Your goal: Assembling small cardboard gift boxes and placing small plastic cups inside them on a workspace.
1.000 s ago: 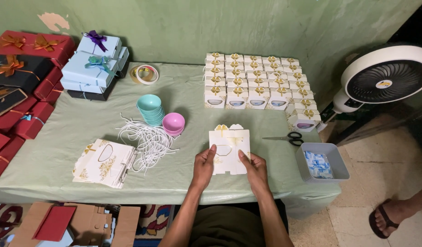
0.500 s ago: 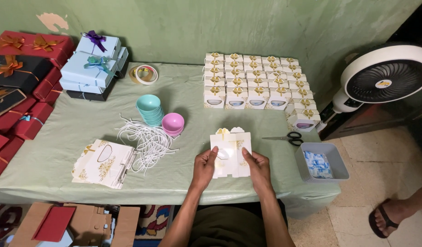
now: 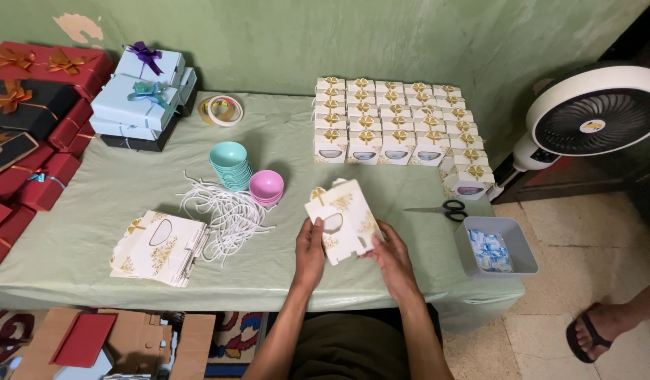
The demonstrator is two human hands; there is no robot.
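Observation:
I hold a flat white cardboard box blank (image 3: 342, 218) with gold bow print and an oval window, tilted up off the green table cover (image 3: 92, 232). My left hand (image 3: 310, 255) grips its lower left edge. At its lower right corner my right hand (image 3: 392, 259) pinches the card. A stack of the same flat blanks (image 3: 159, 246) lies to the left, beside a heap of white cords (image 3: 226, 214).
Several folded white boxes with gold bows (image 3: 392, 119) stand in rows at the back right. Stacked teal bowls (image 3: 230, 165), pink bowls (image 3: 266, 188), tape rolls (image 3: 223, 110), scissors (image 3: 438, 209), a grey tray (image 3: 495, 246), gift boxes (image 3: 138, 98), a fan (image 3: 585, 123) and another person's sandalled foot (image 3: 600, 331) surround.
The box blank has lifted from lying flat on the table and now tilts, rotated in both hands; my hands have moved slightly right with it.

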